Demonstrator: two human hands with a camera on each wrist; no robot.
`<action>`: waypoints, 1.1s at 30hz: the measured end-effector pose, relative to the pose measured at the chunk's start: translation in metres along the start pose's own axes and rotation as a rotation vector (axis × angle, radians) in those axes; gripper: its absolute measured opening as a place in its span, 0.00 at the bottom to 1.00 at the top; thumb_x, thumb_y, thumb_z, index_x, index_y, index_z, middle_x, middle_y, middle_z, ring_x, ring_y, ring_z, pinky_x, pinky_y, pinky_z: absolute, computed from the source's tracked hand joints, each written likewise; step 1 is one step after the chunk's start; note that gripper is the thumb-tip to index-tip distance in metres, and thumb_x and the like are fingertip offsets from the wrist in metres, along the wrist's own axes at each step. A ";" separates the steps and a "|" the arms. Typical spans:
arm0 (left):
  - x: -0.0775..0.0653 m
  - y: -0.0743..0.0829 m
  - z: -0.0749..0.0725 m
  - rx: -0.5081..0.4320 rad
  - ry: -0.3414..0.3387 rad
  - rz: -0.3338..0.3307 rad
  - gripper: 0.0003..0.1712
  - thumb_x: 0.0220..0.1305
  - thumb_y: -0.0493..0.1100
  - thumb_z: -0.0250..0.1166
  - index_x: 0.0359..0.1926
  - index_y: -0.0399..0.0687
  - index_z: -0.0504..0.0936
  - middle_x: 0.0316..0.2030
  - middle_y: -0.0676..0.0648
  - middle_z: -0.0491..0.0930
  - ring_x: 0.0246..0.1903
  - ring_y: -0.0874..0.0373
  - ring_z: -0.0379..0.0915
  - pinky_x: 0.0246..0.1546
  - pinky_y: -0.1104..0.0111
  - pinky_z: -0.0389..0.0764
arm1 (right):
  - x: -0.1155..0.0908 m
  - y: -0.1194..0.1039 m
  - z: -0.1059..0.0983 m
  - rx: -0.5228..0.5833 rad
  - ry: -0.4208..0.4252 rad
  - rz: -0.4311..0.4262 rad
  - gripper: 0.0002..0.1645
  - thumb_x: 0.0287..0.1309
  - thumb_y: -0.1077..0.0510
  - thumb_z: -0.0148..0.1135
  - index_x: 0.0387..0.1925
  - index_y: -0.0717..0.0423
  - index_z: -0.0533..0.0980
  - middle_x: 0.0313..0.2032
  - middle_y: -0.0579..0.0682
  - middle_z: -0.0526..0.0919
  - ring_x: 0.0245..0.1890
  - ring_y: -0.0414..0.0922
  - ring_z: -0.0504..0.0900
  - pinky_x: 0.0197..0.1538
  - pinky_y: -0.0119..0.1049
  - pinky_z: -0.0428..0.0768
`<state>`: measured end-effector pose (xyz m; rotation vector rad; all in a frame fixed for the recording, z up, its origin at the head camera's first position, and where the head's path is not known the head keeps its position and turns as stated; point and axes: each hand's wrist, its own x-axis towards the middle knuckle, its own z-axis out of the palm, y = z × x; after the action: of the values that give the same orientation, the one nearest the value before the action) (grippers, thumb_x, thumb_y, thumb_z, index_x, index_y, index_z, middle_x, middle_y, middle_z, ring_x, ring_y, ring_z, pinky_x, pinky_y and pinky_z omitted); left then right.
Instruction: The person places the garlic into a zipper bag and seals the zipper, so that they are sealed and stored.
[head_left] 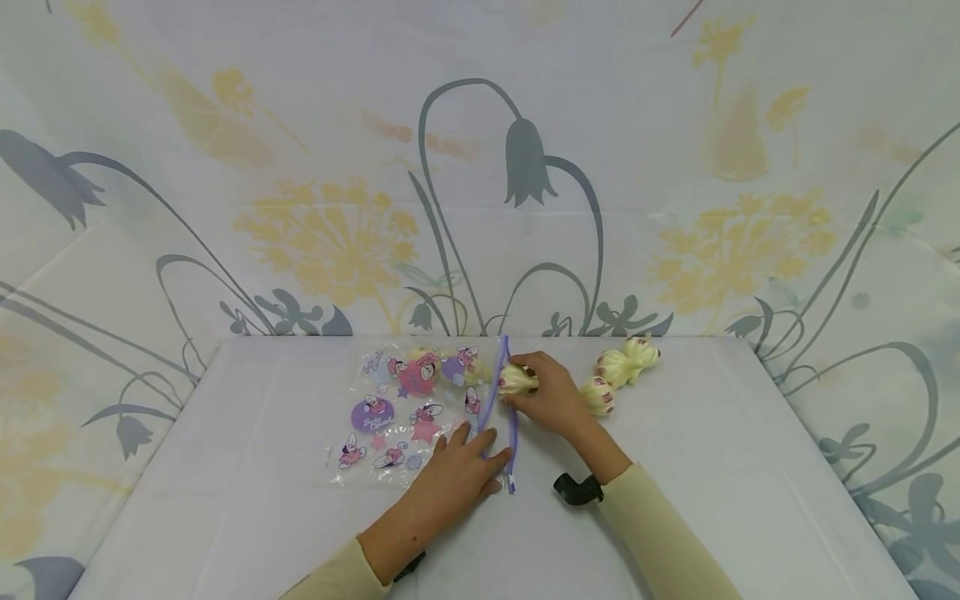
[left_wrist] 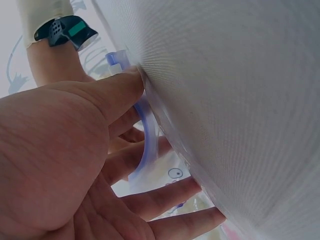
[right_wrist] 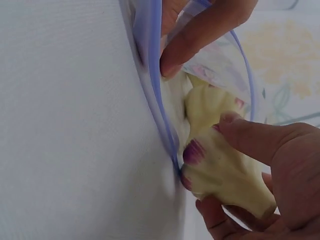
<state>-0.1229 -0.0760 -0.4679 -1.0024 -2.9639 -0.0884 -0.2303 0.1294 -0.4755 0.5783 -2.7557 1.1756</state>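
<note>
A clear zip bag (head_left: 423,431) with pink and purple cartoon prints lies flat, its purple-edged mouth (right_wrist: 156,65) parted toward the right. My left hand (head_left: 462,475) rests on the bag beside that mouth, fingers spread; in the left wrist view its fingertips (left_wrist: 212,216) touch the plastic. Between thumb and fingers, my right hand (head_left: 551,396) holds a cream garlic bulb (right_wrist: 230,170) with purple marks at the bag's mouth. Another garlic bulb (right_wrist: 207,102) shows just inside the opening. Printed plastic partly hides the pale contents further in.
Several loose garlic bulbs (head_left: 613,367) lie to the right of my right hand, near the table's back edge. The table (head_left: 247,467) has a white cover and meets a flower-printed cloth (head_left: 480,250) behind. A black wrist device (head_left: 577,489) sits by my right cuff.
</note>
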 end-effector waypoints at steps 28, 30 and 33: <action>0.000 0.001 0.000 0.021 0.007 0.008 0.25 0.72 0.55 0.69 0.68 0.63 0.83 0.67 0.46 0.77 0.66 0.34 0.74 0.56 0.39 0.83 | 0.009 0.000 0.018 -0.142 0.087 -0.076 0.19 0.62 0.63 0.75 0.54 0.65 0.86 0.40 0.55 0.88 0.36 0.45 0.84 0.41 0.41 0.84; 0.000 0.001 0.000 0.022 -0.001 0.004 0.26 0.72 0.55 0.69 0.69 0.64 0.83 0.68 0.46 0.76 0.67 0.34 0.73 0.56 0.39 0.83 | 0.011 0.000 0.019 -0.140 0.085 -0.092 0.17 0.63 0.64 0.74 0.52 0.65 0.86 0.39 0.54 0.89 0.35 0.44 0.84 0.41 0.41 0.84; 0.001 0.001 0.000 0.017 -0.013 -0.004 0.26 0.72 0.55 0.69 0.69 0.64 0.82 0.68 0.46 0.76 0.67 0.34 0.73 0.56 0.39 0.83 | 0.014 0.000 0.021 -0.136 0.072 -0.109 0.12 0.63 0.64 0.73 0.48 0.64 0.88 0.34 0.52 0.88 0.32 0.43 0.82 0.39 0.40 0.83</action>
<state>-0.1229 -0.0747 -0.4681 -0.9985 -2.9735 -0.0567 -0.2416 0.1102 -0.4865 0.6484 -2.6799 0.9582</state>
